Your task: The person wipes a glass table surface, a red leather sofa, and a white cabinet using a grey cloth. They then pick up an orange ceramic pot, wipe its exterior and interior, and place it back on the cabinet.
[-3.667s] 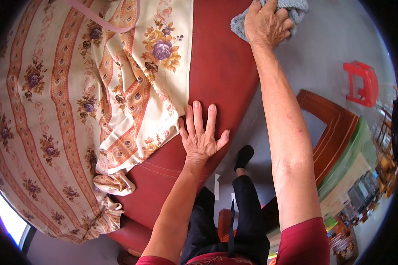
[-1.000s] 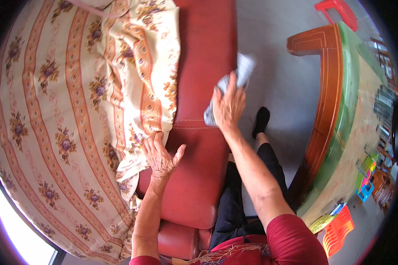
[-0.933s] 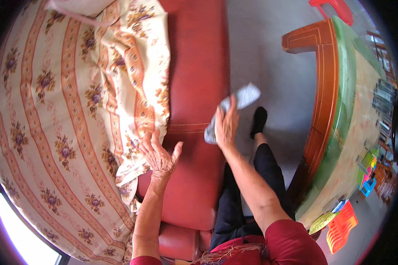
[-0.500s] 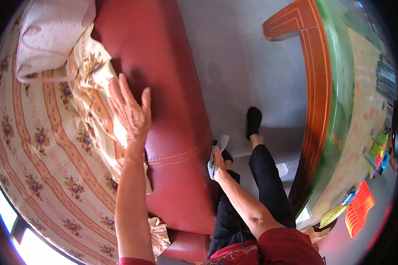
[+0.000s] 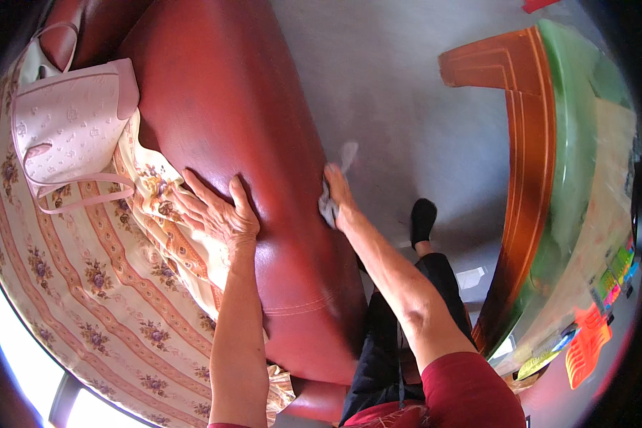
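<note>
grey cloth [image 5: 327, 207], gripped in the right hand's [image 5: 341, 195] fingers at the outer side of the red leather seat [image 5: 217, 93]; likely soft and light, best held bunched mid-length. left hand [image 5: 225, 218]: fingers spread, resting across seat and floral sofa cover [image 5: 128, 285].

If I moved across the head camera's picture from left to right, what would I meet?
Pink handbag → left hand → right hand holding a grey cloth → foot in black → brown wooden frame → orange plastic piece.
</note>
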Action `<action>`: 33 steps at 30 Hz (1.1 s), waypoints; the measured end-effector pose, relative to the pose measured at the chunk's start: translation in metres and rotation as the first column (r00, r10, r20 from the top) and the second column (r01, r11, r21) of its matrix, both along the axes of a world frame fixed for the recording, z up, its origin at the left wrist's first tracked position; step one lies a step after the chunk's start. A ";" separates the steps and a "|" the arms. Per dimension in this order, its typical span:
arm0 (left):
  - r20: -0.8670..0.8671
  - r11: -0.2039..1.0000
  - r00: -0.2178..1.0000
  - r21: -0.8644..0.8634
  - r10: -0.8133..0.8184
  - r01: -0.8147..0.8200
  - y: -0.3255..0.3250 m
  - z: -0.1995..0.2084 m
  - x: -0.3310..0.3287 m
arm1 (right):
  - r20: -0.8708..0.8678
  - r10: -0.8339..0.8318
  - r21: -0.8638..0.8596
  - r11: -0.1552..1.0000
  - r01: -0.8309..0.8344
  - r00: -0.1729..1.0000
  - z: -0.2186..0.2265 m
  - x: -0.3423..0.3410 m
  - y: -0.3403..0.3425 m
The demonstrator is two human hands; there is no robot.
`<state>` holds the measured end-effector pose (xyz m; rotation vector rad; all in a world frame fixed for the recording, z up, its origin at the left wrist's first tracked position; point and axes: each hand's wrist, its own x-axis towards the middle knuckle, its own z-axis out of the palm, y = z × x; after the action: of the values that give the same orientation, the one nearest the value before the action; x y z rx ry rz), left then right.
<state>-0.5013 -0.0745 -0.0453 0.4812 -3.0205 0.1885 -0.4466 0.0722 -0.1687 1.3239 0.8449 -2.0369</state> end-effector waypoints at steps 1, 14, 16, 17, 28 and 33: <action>-0.008 1.000 1.000 -0.007 -0.005 0.005 0.001 -0.001 0.000 | -0.029 0.035 0.023 0.999 -0.035 0.999 -0.005 -0.026 0.001; -0.034 0.999 0.998 -0.008 -0.050 0.049 0.003 -0.006 0.000 | -0.589 0.141 0.180 0.983 -0.041 0.795 -0.002 -0.119 0.012; -0.039 0.999 0.998 -0.016 -0.041 0.041 0.000 -0.005 0.000 | -0.491 0.132 0.115 0.990 -0.086 0.861 -0.001 -0.084 0.011; -0.050 0.999 0.998 -0.005 -0.039 0.039 0.001 -0.004 0.000 | -0.487 0.130 0.113 0.990 -0.086 0.863 -0.004 -0.061 0.011; -0.033 0.997 0.999 0.065 0.044 -0.041 0.002 0.006 0.001 | -0.538 0.482 0.518 0.836 -0.179 0.691 0.078 0.059 -0.004; -0.025 0.992 1.000 0.123 0.006 -0.003 0.004 0.007 -0.001 | -0.465 0.733 0.782 0.603 -0.158 0.497 0.089 0.016 -0.006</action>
<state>-0.5026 -0.0706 -0.0378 0.4959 -3.0185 -0.0032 -0.4310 0.0657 -0.0794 0.2451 2.2271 -1.7972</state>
